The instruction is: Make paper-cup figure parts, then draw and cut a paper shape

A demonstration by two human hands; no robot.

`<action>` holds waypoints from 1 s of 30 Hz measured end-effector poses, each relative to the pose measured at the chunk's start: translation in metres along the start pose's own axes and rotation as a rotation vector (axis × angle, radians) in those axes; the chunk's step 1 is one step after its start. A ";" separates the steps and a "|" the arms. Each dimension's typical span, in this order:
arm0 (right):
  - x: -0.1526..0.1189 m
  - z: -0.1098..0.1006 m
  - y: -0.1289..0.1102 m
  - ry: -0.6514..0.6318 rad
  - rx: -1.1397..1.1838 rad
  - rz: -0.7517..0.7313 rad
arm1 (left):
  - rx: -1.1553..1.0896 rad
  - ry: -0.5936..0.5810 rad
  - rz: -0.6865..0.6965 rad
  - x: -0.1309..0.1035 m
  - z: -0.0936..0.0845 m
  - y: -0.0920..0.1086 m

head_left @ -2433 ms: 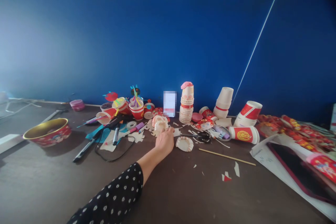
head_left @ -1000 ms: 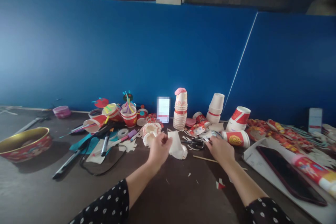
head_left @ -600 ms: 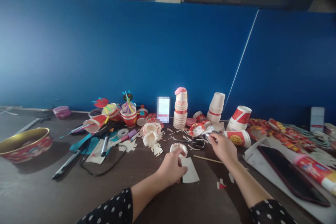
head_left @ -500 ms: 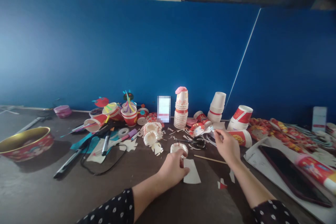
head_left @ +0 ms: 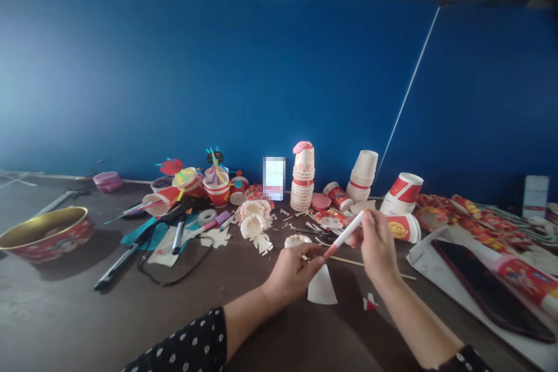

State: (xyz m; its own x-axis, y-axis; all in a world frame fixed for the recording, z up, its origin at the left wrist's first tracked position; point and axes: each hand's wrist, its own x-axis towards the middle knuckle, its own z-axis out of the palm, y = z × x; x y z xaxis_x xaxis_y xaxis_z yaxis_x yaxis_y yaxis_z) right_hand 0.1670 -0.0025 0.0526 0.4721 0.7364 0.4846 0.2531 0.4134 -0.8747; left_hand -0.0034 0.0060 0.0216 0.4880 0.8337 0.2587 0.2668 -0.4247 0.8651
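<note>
One white marker with a red end (head_left: 345,233) sits right of centre in the lower half of the frame, slanting up to the right. Hands in view: two. The marker lies between them: the left hand (head_left: 290,276) pinches its red end, and the right hand (head_left: 377,247) grips the upper white end with closed fingers.

Just below the marker lies one white paper piece (head_left: 323,292) on the counter (head_left: 244,337); its upper edge is partly covered by the left hand. One wooden stick (head_left: 403,276) passes behind the right hand.

Frilled white pieces: three visible, one (head_left: 297,239) just beyond the left hand, two (head_left: 253,222) near frame centre. One red-and-white scrap (head_left: 370,302) lies below the right hand.

Further out: one stack of paper cups (head_left: 302,186) past centre, its count unclear; one gold-lined bowl (head_left: 65,241) at left; one dark phone (head_left: 492,288) at lower right.
</note>
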 end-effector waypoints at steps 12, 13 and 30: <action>-0.041 0.026 0.005 -0.349 0.188 0.334 | -0.046 -0.017 0.021 0.000 -0.003 0.006; -0.040 0.027 0.008 -0.329 0.196 0.338 | -0.081 -0.046 -0.006 0.000 -0.002 0.007; -0.021 0.019 0.013 -0.117 0.352 0.427 | -0.217 -0.095 -0.046 0.004 -0.016 0.003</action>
State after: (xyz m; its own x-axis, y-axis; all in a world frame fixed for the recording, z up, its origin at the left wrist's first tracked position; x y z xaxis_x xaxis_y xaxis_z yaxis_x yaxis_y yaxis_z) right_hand 0.1446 -0.0024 0.0317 0.3688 0.9237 0.1038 -0.2459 0.2046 -0.9475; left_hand -0.0142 0.0139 0.0322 0.5580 0.8090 0.1846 0.1105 -0.2929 0.9497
